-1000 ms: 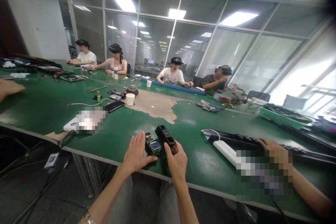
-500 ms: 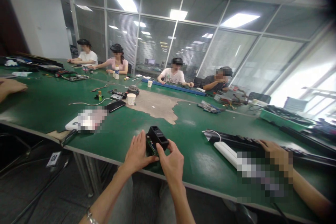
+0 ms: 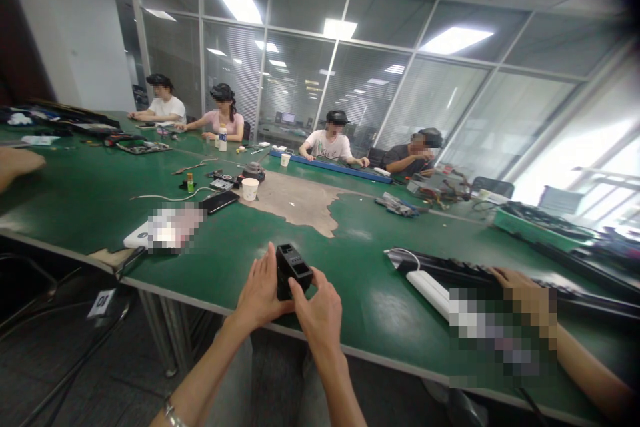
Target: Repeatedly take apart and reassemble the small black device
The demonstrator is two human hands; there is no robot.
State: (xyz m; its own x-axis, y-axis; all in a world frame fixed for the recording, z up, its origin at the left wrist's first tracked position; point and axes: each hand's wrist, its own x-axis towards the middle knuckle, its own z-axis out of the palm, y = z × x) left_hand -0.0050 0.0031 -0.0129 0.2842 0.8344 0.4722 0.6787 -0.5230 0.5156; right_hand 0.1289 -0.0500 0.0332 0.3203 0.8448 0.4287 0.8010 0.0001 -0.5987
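A small black box-shaped device (image 3: 293, 267) with rectangular openings on its top stands near the front edge of the green table (image 3: 225, 253). My left hand (image 3: 260, 287) presses against its left side, fingers pointing up and the thumb along the lower front. From the right, my right hand (image 3: 317, 303) grips it, the thumb on the front and the fingers round the far right side. The underside of the device is hidden.
Left are a white device (image 3: 145, 233), a black phone (image 3: 220, 202) and a paper cup (image 3: 250, 189). Right, another person's hand (image 3: 520, 287) rests on a long black part (image 3: 450, 265) beside a white bar (image 3: 430, 290). Several people sit across the table.
My right hand has moved slightly left with the device's black housing. The green circuit board that showed along its left side is now covered, and the housing sits closer to my left hand.
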